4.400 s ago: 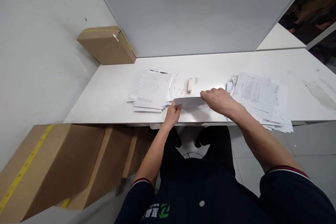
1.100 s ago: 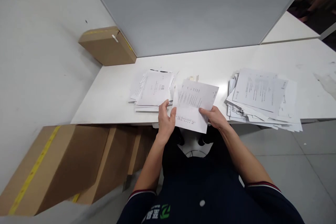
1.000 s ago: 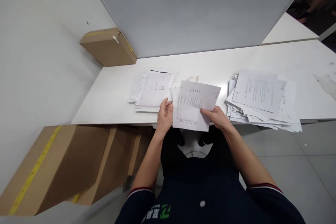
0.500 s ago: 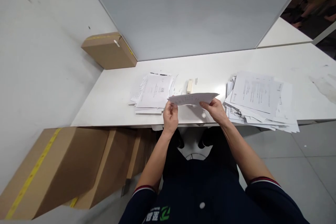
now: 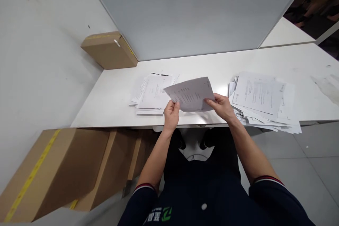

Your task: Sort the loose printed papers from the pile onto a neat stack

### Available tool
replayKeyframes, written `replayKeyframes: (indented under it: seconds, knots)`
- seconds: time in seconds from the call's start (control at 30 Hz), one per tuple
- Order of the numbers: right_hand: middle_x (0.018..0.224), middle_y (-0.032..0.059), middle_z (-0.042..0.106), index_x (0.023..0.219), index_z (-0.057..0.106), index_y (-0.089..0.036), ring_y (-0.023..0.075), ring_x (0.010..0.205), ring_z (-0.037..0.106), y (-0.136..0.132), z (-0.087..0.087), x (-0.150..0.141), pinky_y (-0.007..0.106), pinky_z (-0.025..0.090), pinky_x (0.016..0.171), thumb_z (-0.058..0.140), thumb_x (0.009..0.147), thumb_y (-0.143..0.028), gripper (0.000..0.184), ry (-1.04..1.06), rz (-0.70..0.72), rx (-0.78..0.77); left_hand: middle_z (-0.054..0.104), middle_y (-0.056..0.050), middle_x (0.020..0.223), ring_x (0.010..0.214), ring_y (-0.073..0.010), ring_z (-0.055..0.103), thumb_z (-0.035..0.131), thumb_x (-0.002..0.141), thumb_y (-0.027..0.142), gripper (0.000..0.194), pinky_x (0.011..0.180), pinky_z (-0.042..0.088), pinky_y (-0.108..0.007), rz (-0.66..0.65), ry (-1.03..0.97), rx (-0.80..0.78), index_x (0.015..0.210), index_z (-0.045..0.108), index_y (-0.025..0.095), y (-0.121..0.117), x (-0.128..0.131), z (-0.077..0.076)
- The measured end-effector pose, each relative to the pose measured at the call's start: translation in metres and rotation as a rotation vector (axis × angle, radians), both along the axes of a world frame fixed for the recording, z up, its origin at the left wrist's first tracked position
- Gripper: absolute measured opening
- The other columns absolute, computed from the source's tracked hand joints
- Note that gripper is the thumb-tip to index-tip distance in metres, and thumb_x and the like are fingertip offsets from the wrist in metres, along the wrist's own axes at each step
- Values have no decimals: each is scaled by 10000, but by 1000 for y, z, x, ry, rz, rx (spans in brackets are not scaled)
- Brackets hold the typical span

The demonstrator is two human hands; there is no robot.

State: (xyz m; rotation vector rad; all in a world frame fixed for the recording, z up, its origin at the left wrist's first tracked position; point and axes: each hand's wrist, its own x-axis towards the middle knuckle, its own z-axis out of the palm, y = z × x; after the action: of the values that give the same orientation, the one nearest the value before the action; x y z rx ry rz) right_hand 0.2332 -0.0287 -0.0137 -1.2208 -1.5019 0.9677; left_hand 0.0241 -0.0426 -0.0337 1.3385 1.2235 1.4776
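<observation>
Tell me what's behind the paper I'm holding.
The white table and, partly covered, the left stack show behind the paper. Whatever it fully covers can't be seen.

Even light brightens the white tabletop [image 5: 113, 93], with glare right of centre beside the paper [image 5: 192, 93], whose print is too soft to read. The upper right corner is dim; wide-angle distortion stretches the large cardboard box [image 5: 71, 169] at lower left.

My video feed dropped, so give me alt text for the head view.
A person's left hand and right hand hold printed paper, bent, above a white table. A left stack of papers lies there; a messier right stack overhangs the table's front edge. A cardboard box stands at the back left, with more boxes lower left.
</observation>
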Motion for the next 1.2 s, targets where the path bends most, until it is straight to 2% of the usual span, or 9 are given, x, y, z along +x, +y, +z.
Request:
replayKeyframes:
  seconds: [0.07,0.17,0.27,0.37,0.53,0.8,0.97,1.1,1.2]
  knots:
    - [791,19,667,888,665,-182,165,733,595,-2,21,7,274,439,643,537,782,-341,230,-199,0,97,571,-66,1043,950,-151,564,569,777,437,426,843,452,-314,57,-22,27,1135,461,232,2,-6,3]
    - [767,19,663,895,656,-201,148,681,579,-6,59,12,257,395,615,476,831,-294,213,-561,26,247,444,-83,1268,1130,-186,478,635,733,409,605,951,381,-358,145,113,104,1253,345,300,1,-15,15]
    - [717,34,650,854,648,-199,160,670,560,-10,87,6,267,341,609,420,860,-250,233,-938,78,337,431,-71,1301,1234,-206,383,629,743,381,550,1026,294,-389,97,256,139,1229,388,290,-4,-19,23]
    - [679,53,632,827,626,-180,174,664,539,-9,94,-6,283,293,605,393,867,-203,237,-1222,161,338,528,-68,1185,1175,-192,447,594,774,356,390,1012,312,-372,-6,269,115,1131,482,245,-7,-17,14]
    - [749,62,634,875,577,-173,173,679,523,-2,79,-21,281,248,587,410,834,-126,179,-1419,316,236,613,-67,977,939,-176,570,567,784,354,269,834,440,-314,-158,150,-35,994,556,187,-3,-13,-22]
    - [709,77,612,893,540,-161,160,621,498,0,76,-22,274,237,555,376,852,-148,169,-1439,331,172,623,-42,879,863,-171,573,510,814,365,230,777,447,-298,-156,215,-17,915,608,183,3,-16,-38]
    - [610,48,584,880,565,-185,153,536,486,-5,85,-15,264,251,529,378,845,-178,190,-1373,289,145,643,-35,870,851,-165,589,555,790,364,222,778,454,-297,-99,153,-36,909,612,186,4,-17,-34]
    - [674,30,618,901,596,-207,148,581,526,-10,80,4,255,328,549,387,867,-275,223,-992,155,176,649,-29,828,812,-149,604,621,747,360,222,765,467,-290,1,-3,43,882,605,184,2,-19,-12]
    - [809,29,653,925,613,-206,162,713,579,-11,51,14,262,411,630,435,852,-351,240,-547,36,182,647,-50,959,910,-154,603,664,711,373,385,825,460,-312,-22,-133,136,1044,544,223,1,-15,4]
